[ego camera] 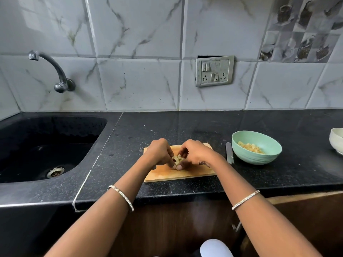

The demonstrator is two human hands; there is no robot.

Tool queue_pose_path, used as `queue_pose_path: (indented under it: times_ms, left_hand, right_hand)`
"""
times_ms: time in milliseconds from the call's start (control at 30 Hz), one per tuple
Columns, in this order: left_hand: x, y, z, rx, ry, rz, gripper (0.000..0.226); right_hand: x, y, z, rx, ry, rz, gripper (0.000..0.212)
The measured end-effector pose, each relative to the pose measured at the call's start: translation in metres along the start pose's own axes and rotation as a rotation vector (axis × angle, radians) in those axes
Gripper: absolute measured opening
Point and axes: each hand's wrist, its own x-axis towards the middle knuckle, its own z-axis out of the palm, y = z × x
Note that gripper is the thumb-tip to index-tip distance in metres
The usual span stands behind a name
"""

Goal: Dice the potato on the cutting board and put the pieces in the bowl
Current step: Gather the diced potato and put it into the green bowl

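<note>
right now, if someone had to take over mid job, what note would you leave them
Hands: left hand and right hand both cup the potato pile on the cutting board, fingers curled round it.
The knife lies on the counter between the board and the green bowl.
Done: potato looks fully diced; some pieces are already in the bowl.
Left: lift this pile into the bowl on the right.

- A thin silver bangle [120,197] is worn above the left hand [159,152].
- A similar slim bangle [246,199] is worn above the right hand [196,154].
</note>
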Motion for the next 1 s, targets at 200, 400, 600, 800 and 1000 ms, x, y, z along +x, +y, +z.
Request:
queue_pose_path:
  times_ms: [200, 400, 600, 800, 1000]
  left_hand:
    - [0.007, -0.017, -0.005, -0.053, 0.015, 0.007, 0.051]
    - [0.01, -0.022, -0.008, 0.014, -0.018, -0.013, 0.054]
    - [0.014, -0.01, -0.003, -0.026, -0.018, 0.019, 0.038]
    - [0.016, -0.004, -0.008, -0.18, -0.095, -0.025, 0.031]
    - [0.012, -0.011, -0.009, -0.475, -0.216, -0.071, 0.031]
  right_hand:
    - [-0.002, 0.006, -0.009, 0.033, 0.005, -0.024, 0.048]
    - [-0.004, 0.014, -0.018, -0.023, -0.068, 0.026, 0.061]
    - [0.003, -0.001, -0.009, -0.003, -0.075, 0.023, 0.061]
    - [0.01, -0.01, -0.009, 0.002, -0.075, 0.054, 0.055]
    - [0.014, -0.001, -0.006, 0.079, -0.06, 0.04, 0.03]
